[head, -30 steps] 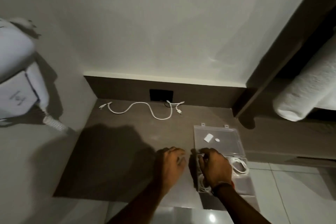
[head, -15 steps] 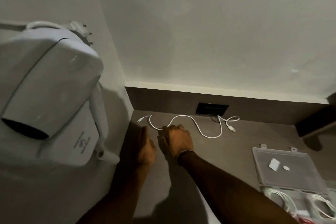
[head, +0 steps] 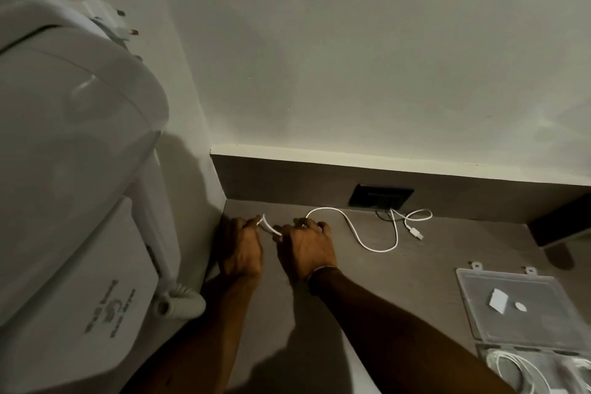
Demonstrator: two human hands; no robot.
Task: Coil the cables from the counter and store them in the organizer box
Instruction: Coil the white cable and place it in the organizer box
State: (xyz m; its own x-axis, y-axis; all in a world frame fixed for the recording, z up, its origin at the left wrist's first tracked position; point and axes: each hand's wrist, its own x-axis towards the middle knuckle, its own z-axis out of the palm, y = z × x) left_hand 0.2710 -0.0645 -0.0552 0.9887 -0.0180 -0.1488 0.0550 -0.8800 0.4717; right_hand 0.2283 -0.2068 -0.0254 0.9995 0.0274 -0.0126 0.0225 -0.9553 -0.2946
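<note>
I have both hands down at the far left corner of the counter (head: 447,253), close to the side wall. My left hand (head: 240,248) is curled around the near end of the white cable (head: 364,241), with a short white loop poking out above its knuckles. My right hand (head: 308,249) sits just beside it, fingers bent down over the same cable a little further along; a short stretch of cable runs between the two hands. Both are closed on the cable, though I cannot see the fingertips themselves from behind the knuckles.

From my right hand the cable rises in an arch toward the back panel, dips in a wide curve across the counter, then climbs to a small loop near the dark socket plate (head: 380,196). Its free plug end (head: 417,233) lies flat on the counter just below that loop.

The organizer box (head: 518,307) lies well apart at the lower right, lid swung open and flat on the counter, with a small white square and a round sticker showing on the clear lid. The compartments at the frame's edge already hold coiled white cables (head: 515,371).

A white wall-mounted hair dryer (head: 73,169) fills the left side, its curly cord (head: 179,299) resting at the counter's edge.
</note>
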